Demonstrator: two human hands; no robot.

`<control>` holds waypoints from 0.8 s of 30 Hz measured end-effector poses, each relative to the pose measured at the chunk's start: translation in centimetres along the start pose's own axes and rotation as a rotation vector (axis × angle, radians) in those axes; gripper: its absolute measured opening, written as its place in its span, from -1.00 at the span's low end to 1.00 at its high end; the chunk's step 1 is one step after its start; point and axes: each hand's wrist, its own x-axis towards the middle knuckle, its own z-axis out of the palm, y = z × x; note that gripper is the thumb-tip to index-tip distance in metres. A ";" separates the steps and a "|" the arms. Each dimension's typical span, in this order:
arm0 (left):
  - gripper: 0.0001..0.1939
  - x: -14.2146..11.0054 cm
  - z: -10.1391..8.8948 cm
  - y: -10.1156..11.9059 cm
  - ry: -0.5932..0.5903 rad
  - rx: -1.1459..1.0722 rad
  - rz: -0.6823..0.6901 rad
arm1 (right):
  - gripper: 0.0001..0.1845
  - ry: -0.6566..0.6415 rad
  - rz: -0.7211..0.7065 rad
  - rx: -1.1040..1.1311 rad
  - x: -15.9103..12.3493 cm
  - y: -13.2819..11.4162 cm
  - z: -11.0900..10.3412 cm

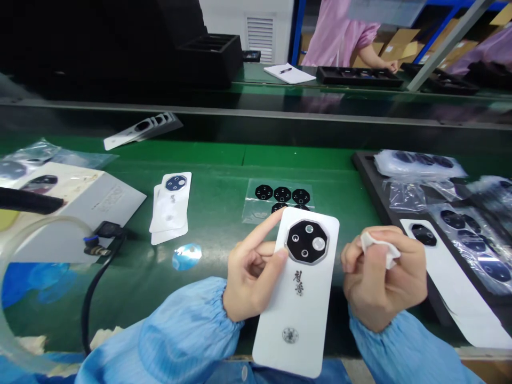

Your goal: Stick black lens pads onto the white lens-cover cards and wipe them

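At six o'clock — left hand (250, 280) pinching a white panel (298, 312), at four — right hand (384, 282) clutching a white wipe (392, 254)

Factory assembly workshop: green workbench (216, 181) beyond left hand (253, 272), bagged parts (472, 242) in black tray (373, 186) right of right hand (384, 282), pink-smocked co-worker (340, 32) farther beyond.

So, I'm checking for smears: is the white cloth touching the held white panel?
Apart: the head view shows the white cloth in the right hand, a gap separating both from the panel.

A white panel (308, 306) tilts near a crumpled wipe (368, 241).
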 end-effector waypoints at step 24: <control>-0.45 0.2 0.7 1.5 0.072 -0.074 -0.244 | -0.83 -0.032 0.363 0.120 -0.3 0.4 0.0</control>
